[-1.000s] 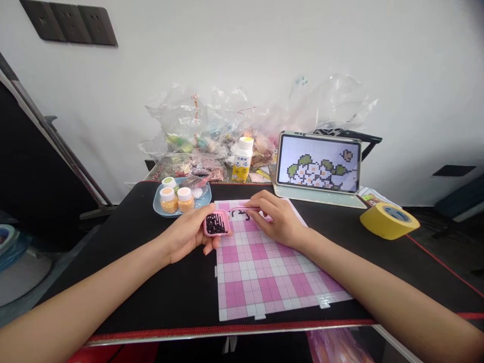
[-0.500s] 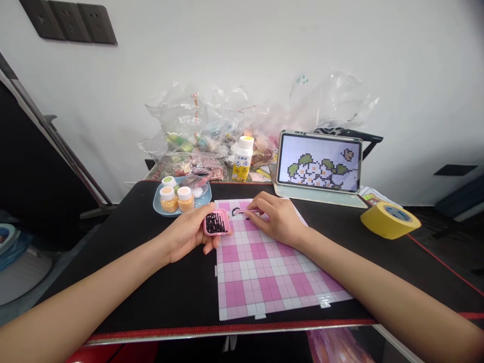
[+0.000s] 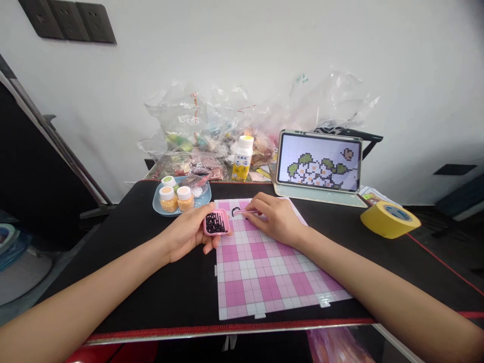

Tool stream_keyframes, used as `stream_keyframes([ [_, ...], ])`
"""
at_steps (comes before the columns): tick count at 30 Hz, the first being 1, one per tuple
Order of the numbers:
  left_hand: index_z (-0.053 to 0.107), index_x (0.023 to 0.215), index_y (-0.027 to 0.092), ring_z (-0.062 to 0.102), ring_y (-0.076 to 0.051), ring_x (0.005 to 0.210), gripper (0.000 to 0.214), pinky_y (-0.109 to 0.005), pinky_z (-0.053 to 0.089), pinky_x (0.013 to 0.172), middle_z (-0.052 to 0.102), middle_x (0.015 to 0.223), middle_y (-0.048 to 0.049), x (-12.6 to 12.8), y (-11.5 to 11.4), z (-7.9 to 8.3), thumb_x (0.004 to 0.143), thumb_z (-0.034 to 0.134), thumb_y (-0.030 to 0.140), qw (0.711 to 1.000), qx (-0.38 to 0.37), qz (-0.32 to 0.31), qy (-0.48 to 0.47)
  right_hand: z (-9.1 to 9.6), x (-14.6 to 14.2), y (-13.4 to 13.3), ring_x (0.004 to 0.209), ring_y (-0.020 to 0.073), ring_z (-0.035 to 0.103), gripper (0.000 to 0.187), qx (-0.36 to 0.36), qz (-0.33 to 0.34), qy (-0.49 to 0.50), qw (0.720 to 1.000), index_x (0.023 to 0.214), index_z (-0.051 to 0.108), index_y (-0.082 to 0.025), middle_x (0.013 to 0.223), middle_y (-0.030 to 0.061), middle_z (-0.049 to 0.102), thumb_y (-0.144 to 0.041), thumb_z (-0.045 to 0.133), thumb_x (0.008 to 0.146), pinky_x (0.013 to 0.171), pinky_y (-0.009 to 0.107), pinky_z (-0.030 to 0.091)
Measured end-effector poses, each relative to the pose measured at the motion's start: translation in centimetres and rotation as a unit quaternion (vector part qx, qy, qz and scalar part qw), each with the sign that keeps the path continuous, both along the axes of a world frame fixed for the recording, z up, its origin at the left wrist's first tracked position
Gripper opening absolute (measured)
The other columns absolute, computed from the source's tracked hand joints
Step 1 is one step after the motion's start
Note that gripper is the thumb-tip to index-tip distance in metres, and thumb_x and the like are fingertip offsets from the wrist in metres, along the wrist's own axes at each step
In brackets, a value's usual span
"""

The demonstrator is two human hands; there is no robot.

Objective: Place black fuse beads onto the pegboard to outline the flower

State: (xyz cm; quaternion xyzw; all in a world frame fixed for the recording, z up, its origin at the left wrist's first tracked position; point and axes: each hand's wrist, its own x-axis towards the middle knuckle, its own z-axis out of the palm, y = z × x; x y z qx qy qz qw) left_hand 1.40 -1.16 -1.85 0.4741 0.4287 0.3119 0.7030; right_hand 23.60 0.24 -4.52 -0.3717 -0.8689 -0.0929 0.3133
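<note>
Compared with a second ago, the tip of the pink tool (image 3: 249,211) has drawn away from the tray (image 3: 228,233) and sits at a small curve of black beads (image 3: 233,212) near the top left of the board (image 3: 260,272). The tray has hardly moved. The right hand (image 3: 278,217) rests on the board, thumb and fingertips pinched on the tool. The left hand (image 3: 189,234) grips the tray at the board's left edge, thumb along one side and fingers beneath.

The tray holds loose black beads (image 3: 215,223), some lined up in rows, too many to count. The plate (image 3: 156,204) carries three jars (image 3: 185,200), two with orange contents, plus small bags (image 3: 196,182). Behind stand one bottle (image 3: 242,160) and one tablet (image 3: 318,162); one tape roll (image 3: 390,220) lies at right.
</note>
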Motion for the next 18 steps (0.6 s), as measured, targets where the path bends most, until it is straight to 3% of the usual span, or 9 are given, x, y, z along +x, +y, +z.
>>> stream_keyframes([
  [14, 0.057, 0.09, 0.004, 0.053, -0.011, 0.039, 0.038, -0.019, 0.039, 0.032, 0.069, 0.074, -0.0201, 0.0, 0.03, 0.11, 0.097, 0.032, 0.032, 1.0, -0.001, 0.003, 0.003, -0.1, 0.0, 0.03, 0.066, 0.0122, 0.057, 0.021, 0.001, 0.001, 0.016, 1.0, 0.086, 0.064, -0.015, 0.08, 0.0053, 0.062, -0.03, 0.051, 0.091, 0.055, 0.023, 0.042],
  [18, 0.058, 0.087, 0.005, 0.053, -0.011, 0.039, 0.04, -0.019, 0.039, 0.032, 0.069, 0.071, -0.0189, -0.07, 0.09, -0.09, 0.097, 0.034, 0.035, 1.0, 0.001, -0.004, -0.003, 0.03, -0.11, -0.06, 0.071, 0.0137, 0.058, 0.018, 0.024, 0.039, 0.068, 0.997, 0.092, 0.062, -0.015, 0.085, 0.0074, 0.06, -0.027, 0.048, 0.092, 0.055, 0.024, 0.047],
])
